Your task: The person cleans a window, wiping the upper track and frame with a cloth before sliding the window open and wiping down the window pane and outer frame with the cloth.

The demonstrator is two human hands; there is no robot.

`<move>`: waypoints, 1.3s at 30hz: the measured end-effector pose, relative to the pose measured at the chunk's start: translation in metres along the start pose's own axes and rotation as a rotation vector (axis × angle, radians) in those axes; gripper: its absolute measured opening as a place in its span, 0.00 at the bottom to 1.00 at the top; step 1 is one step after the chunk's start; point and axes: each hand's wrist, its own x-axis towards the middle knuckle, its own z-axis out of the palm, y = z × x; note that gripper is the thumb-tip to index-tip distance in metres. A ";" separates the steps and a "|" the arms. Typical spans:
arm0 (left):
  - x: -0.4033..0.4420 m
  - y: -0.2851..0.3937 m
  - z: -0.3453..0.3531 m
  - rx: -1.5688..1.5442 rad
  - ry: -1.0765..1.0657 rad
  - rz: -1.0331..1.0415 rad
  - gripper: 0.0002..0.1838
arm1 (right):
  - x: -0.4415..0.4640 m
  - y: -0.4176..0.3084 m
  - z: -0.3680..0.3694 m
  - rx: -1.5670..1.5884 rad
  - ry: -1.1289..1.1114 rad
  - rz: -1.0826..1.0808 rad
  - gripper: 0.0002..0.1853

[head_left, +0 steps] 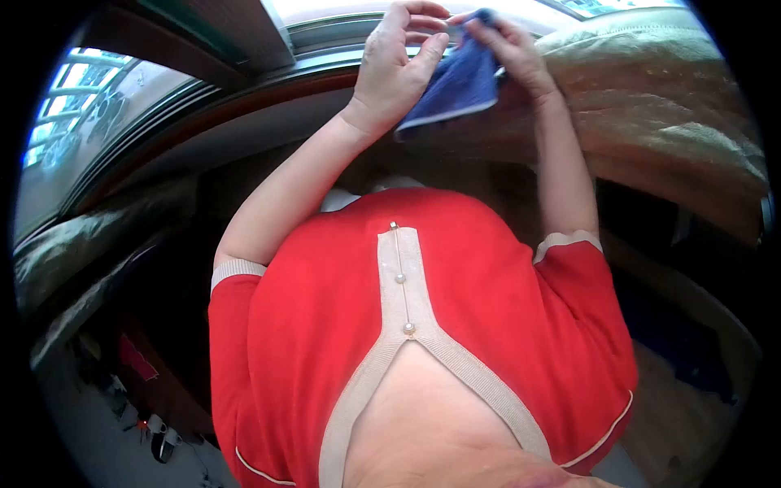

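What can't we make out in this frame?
Head view:
- Left hand: whether its fingertips touch the blue cloth; they overlap.
- Cloth's top: covered by the right hand's fingers.
- Pale shapes beyond the red top: mostly hidden by it.
- Small items, lower left: too small, dark.

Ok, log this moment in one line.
right hand: grips blue cloth | left hand: open beside it | pale hem: lowest | window frame: beyond

shiny fabric [651, 102] at both sides
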 end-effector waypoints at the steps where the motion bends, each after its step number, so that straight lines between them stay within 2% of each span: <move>1: 0.002 0.002 0.002 -0.126 -0.168 -0.066 0.36 | -0.006 0.007 -0.024 0.126 0.164 0.128 0.17; 3: 0.006 0.016 0.041 0.352 0.473 0.219 0.07 | -0.024 0.008 -0.075 0.074 0.385 0.079 0.18; 5: -0.008 -0.024 0.007 0.642 0.458 0.201 0.07 | -0.044 0.032 -0.098 -0.151 0.612 0.047 0.18; 7: -0.013 -0.042 -0.013 0.796 0.502 0.325 0.05 | -0.077 0.052 -0.133 -0.174 0.774 0.169 0.20; 9: -0.018 -0.053 -0.028 0.888 0.497 0.338 0.06 | -0.107 0.082 -0.171 -0.116 0.936 0.221 0.22; 13: -0.019 -0.068 -0.048 1.104 0.450 0.381 0.07 | -0.134 0.106 -0.201 -0.364 1.029 0.356 0.23; 15: -0.021 -0.072 -0.052 1.192 0.425 0.384 0.07 | -0.133 0.110 -0.207 -0.733 0.881 0.215 0.21; 17: -0.024 -0.074 -0.052 1.252 0.415 0.380 0.07 | -0.128 0.101 -0.210 -0.792 0.796 0.156 0.15; 18: -0.025 -0.077 -0.049 1.288 0.393 0.382 0.07 | -0.127 0.111 -0.213 -0.810 0.781 0.178 0.16; 19: -0.024 -0.076 -0.045 1.323 0.378 0.388 0.08 | -0.120 0.087 -0.191 -0.891 0.752 0.221 0.16; 21: -0.021 -0.069 -0.035 1.329 0.377 0.350 0.09 | -0.115 0.088 -0.192 -1.124 0.678 0.140 0.15; 22: -0.020 -0.068 -0.034 1.347 0.378 0.346 0.09 | -0.114 0.090 -0.195 -1.129 0.680 0.144 0.15; 24: -0.020 -0.068 -0.034 1.365 0.378 0.339 0.09 | -0.109 0.092 -0.195 -1.397 0.591 0.154 0.13; 28: -0.022 -0.066 -0.035 1.359 0.384 0.351 0.09 | -0.099 0.085 -0.182 -1.506 0.599 0.283 0.11; 33: -0.023 -0.068 -0.034 1.342 0.397 0.433 0.07 | -0.096 0.087 -0.186 -1.886 0.406 0.339 0.09; 39: -0.027 -0.068 -0.034 1.333 0.367 0.487 0.06 | -0.102 0.108 -0.195 -2.005 0.194 0.372 0.10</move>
